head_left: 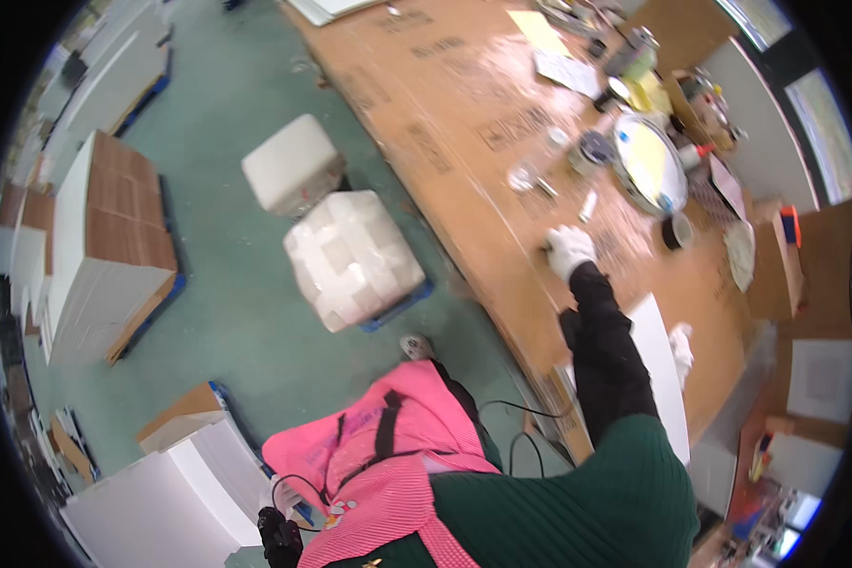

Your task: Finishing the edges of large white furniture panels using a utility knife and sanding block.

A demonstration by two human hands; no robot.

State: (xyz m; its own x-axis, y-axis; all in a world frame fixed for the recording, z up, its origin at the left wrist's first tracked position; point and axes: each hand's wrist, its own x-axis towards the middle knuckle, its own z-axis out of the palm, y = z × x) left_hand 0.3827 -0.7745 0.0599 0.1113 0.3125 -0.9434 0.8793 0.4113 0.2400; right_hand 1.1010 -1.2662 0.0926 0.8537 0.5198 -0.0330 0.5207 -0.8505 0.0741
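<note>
head view: left hand (570, 250) fingers curled, pressed on cardboard-covered table (464, 142)

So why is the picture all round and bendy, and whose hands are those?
There's no machine here. A person wears a very wide camera on their head, looking down, and that lens bends straight lines. The right hand, in a white glove, reaches onto a long table covered in brown cardboard; I can't tell if its fingers hold anything. The left hand, also gloved, is low beside some pink cloth. On the table lie a round tray and papers. White blocks sit on the floor.
</note>
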